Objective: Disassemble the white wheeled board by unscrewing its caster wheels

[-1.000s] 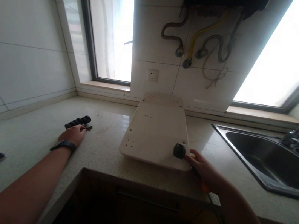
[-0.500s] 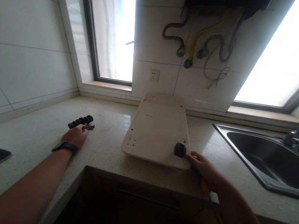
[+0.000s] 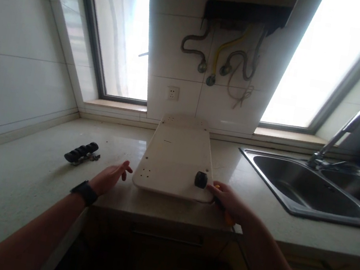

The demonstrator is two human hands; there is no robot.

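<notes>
Here's the orange-and-black tool, wrapped in the right hand's grip at the near right corner of the pale panel. Over left, the left hand has its grip spread, just beside the panel's near left corner. On the panel, a black block sits just left of the right fingertips; contact, can't tell. Farther left, black rollers lie on the bench.

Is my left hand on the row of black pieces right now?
No, the left hand is beside the white board, with the row of black pieces lying apart on the countertop.
</notes>
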